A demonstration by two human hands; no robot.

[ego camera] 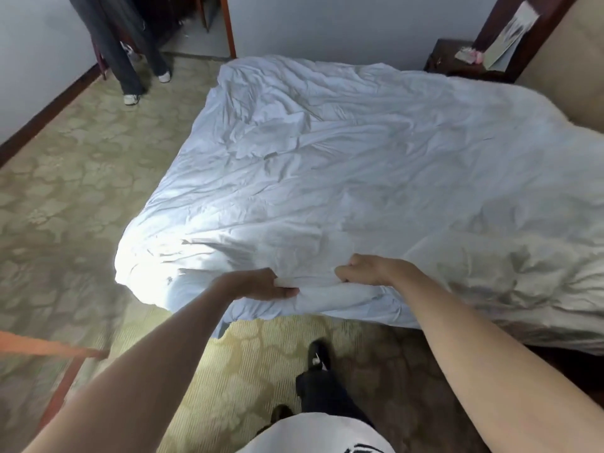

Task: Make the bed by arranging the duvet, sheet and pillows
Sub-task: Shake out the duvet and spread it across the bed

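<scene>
A white, wrinkled duvet [343, 165] covers the whole bed and hangs over its near side. My left hand [258, 284] grips the duvet's near edge, with cloth bunched between thumb and fingers. About a hand's width to the right, my right hand [366, 271] grips the same edge with curled fingers. The cloth between the two hands is gathered into a fold. No pillow shows and the sheet is hidden under the duvet.
A beige padded headboard [568, 70] stands at the right, with a dark nightstand [457, 60] behind it. Another person's legs [130, 60] stand on the patterned carpet [65, 191] at the far left. An orange wooden frame [49, 351] juts in at lower left.
</scene>
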